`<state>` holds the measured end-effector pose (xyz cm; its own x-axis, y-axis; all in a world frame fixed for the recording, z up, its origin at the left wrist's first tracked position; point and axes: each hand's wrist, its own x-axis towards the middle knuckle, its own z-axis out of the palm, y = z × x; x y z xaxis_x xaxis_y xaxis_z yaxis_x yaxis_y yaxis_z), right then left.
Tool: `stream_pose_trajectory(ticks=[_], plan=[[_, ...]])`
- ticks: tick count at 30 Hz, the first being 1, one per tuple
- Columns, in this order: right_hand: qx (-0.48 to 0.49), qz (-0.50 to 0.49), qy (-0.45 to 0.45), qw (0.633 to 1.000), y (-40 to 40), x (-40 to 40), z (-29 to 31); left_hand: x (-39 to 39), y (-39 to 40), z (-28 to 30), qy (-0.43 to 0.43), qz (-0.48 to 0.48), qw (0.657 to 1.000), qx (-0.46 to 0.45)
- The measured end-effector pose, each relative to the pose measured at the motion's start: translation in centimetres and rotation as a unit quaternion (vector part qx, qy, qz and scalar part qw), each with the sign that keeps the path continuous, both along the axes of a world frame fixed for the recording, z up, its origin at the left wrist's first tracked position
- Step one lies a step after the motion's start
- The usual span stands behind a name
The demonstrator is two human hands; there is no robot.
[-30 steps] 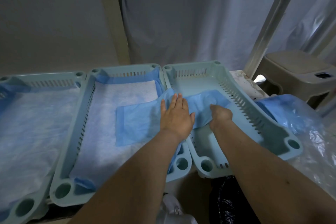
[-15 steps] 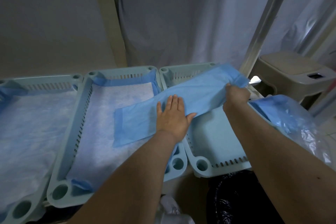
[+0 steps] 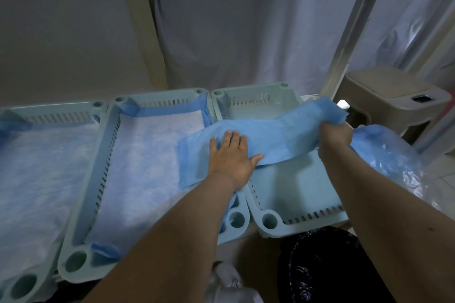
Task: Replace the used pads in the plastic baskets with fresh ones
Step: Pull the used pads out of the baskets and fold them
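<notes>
**Blue pad stretched over the right-hand basket**

Nearest the camera, a crinkled black plastic bag [image 3: 320, 265] lies below the basket row. Three pale green plastic baskets with slotted walls and round corner sockets stand side by side. The left basket [image 3: 98, 106] and the middle basket [image 3: 81, 206] each carry a white, fibrous pad [image 3: 147, 167] with blue edging. The right basket [image 3: 305, 219] shows a bare, smooth floor.

The left hand [image 3: 231, 157] lies flat, fingers straight, pressing the blue pad [image 3: 275, 135] onto the rim shared by the middle and right baskets. The right hand [image 3: 334, 135] grips the pad's far end, fingers curled round bunched fabric (soft, non-woven). The pad spans between both hands.

Beside the right arm sits a clear wrapper of blue pads [image 3: 384, 155]. Beyond stand a beige plastic stool [image 3: 394, 101], a grey curtain [image 3: 234, 32] and a plain wall [image 3: 61, 32].
</notes>
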<state>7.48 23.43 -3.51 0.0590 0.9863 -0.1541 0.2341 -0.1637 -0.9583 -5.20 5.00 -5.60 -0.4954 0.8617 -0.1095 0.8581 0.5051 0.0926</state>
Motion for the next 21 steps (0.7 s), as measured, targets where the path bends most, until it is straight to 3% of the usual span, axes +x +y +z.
stream_pose_trajectory(ticks=[4,8,11,15,18,21], plan=[[0.029,0.059,-0.133,0.989,-1.7,-0.6,-3.0,0.0,0.3,0.2,0.029,-0.010,0.999,-0.039],[0.147,0.161,-0.289,0.932,-3.8,-1.7,-3.7,0.0,0.3,0.1,0.037,-0.011,0.998,-0.054],[0.273,0.243,-0.323,0.873,-4.9,-2.3,-4.4,0.0,0.4,0.1,0.032,-0.008,0.998,-0.050],[0.428,0.327,-0.380,0.752,-5.5,-2.9,-5.6,0.0,0.4,0.0,0.033,-0.002,0.999,-0.041],[0.409,0.405,-0.461,0.675,-6.1,-3.2,-5.6,0.1,0.4,0.1,0.031,0.000,0.999,-0.040],[0.376,0.454,-0.512,0.625,-6.3,-2.8,-5.5,0.2,0.5,0.2,0.031,0.000,0.999,-0.045]])
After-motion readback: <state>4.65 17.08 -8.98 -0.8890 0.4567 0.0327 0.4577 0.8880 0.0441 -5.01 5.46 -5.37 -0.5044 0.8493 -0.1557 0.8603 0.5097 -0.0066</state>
